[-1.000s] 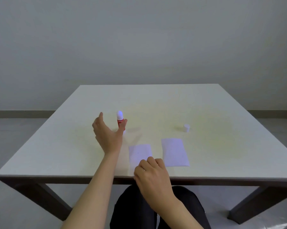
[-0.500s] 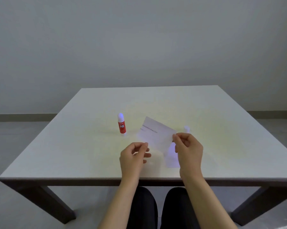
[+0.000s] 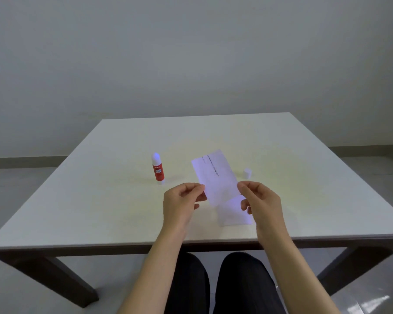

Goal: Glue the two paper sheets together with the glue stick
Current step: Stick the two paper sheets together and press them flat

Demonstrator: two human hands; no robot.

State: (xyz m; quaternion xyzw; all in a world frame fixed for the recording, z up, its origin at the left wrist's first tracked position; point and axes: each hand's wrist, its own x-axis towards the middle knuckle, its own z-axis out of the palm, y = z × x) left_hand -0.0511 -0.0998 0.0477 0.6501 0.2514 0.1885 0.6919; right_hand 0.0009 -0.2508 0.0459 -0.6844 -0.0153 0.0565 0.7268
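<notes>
I hold a small white paper sheet (image 3: 215, 176) in the air above the table, its printed side facing me. My left hand (image 3: 182, 205) pinches its left edge and my right hand (image 3: 261, 206) pinches its right edge. A second white sheet (image 3: 232, 213) lies flat on the table just below, partly hidden by the held sheet and my right hand. The red glue stick (image 3: 158, 169) stands upright and uncapped to the left of the sheets. Its white cap (image 3: 247, 173) stands on the table to the right.
The white table (image 3: 100, 200) has its front edge (image 3: 77, 244) close to my lap. My knees in dark trousers show below the edge. A plain grey wall is behind the table.
My left hand let go of the standing glue stick and came back. My right hand lifted one sheet off the table; both hands now hold it, turned more upright than half a second ago.
</notes>
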